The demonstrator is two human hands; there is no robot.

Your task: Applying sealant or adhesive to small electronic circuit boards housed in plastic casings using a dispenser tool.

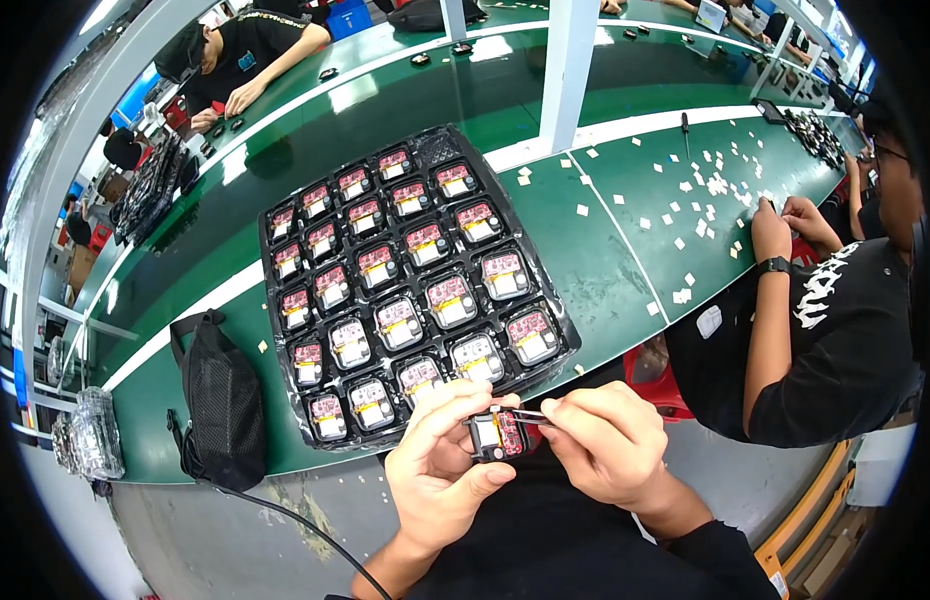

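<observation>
Between the thumb and fingers of my left hand [440, 465] is a small black device housing [497, 434], its inner side up, showing a red circuit board and a silvery block. My right hand [613, 440] pinches a pair of metal tweezers [530, 416], whose tips reach over the housing's upper right part. Whether the tips grip anything is too small to tell. Just beyond my hands a black plastic tray [365, 285] lies on the green table, with similar open housings in its pockets. One pocket at its far right corner [440, 148] holds no housing.
A black mesh bag [220, 400] with a cable stands left of the tray. Small pale squares [720, 188] lie scattered to the right, near a screwdriver [685, 125]. A co-worker [815, 310] sits close on the right. A white post [568, 80] rises behind the tray.
</observation>
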